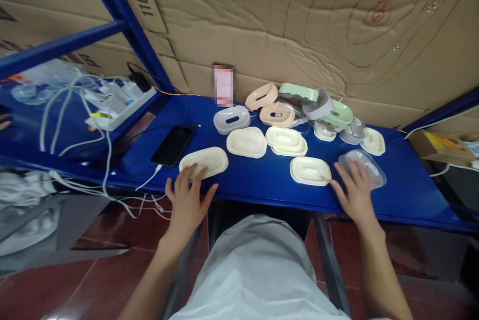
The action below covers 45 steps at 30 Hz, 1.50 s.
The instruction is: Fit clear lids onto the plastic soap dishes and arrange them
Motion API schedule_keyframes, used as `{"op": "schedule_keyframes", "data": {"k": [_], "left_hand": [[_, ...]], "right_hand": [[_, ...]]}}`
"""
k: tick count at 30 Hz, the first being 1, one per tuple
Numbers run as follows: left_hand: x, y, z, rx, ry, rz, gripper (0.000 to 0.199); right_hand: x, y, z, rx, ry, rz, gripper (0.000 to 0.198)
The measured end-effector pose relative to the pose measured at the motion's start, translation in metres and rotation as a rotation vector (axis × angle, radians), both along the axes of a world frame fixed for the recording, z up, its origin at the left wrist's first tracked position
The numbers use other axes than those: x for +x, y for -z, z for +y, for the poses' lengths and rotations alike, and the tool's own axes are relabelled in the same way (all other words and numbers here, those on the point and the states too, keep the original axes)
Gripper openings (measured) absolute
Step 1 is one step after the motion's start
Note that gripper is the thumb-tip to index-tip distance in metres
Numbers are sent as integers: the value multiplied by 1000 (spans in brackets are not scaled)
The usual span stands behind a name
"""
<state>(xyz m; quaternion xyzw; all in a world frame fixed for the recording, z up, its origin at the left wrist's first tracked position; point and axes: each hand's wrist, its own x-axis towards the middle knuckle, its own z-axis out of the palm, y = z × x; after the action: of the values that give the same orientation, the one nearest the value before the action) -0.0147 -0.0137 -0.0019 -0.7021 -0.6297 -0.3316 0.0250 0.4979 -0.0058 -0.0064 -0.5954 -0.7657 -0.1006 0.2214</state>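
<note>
My left hand lies with fingers spread over the front of a cream oval plastic piece, near the blue table's front edge. My right hand is spread too, its fingertips over a clear plastic lid-like piece. Just left of that hand sits a cream oval piece with a raised middle. Further back are another cream piece and two overlapping cream pieces. Neither hand has anything gripped between its fingers. Whether the fingertips press on the pieces, I cannot tell.
Behind these lie a grey oval holder, a peach one and a green one among several others. A black phone rests at left by white cables. Another phone leans on the cardboard wall. A power strip is far left.
</note>
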Motion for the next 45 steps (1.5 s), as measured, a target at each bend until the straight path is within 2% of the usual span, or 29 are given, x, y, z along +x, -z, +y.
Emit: {"op": "schedule_keyframes", "data": {"k": [2,5,9,12,17,21,24,27,30,33,37,41,45], "left_hand": [[6,-6,-5,83,27,17,49],[25,-19,-9,172,230,48,49],[61,-29,1,64,565,133,48],[79,-24,16,-13,692,199,43],[78,-6,29,-99,683,82,27],[70,-1,28,-24,597,-66,14],[69,-2,28,4,595,-106,13],[71,-1,28,-33,575,-128,34],[72,0,26,-82,537,-196,62],[71,-1,25,-101,540,-261,76],[69,-5,26,-111,574,-235,76],[67,-5,29,-49,618,-185,69],[66,-1,31,-11,623,-202,59]], "right_hand": [[-38,0,4,-59,-110,9,56],[-88,-4,7,-170,-275,0,54],[-122,-24,34,-175,-433,-21,52],[-136,-46,82,-82,-413,-85,48],[-164,-69,169,44,-337,-324,49],[-178,-80,198,43,-266,-371,42],[-177,-88,187,39,-275,-231,35],[-168,-90,147,46,-300,-1,35],[-156,-78,95,-1,-348,148,36],[-147,-56,53,-69,-413,166,32],[-151,-34,29,-109,-503,156,36],[-167,-30,25,-76,-586,131,45],[-174,-28,24,-73,-547,108,44]]}}
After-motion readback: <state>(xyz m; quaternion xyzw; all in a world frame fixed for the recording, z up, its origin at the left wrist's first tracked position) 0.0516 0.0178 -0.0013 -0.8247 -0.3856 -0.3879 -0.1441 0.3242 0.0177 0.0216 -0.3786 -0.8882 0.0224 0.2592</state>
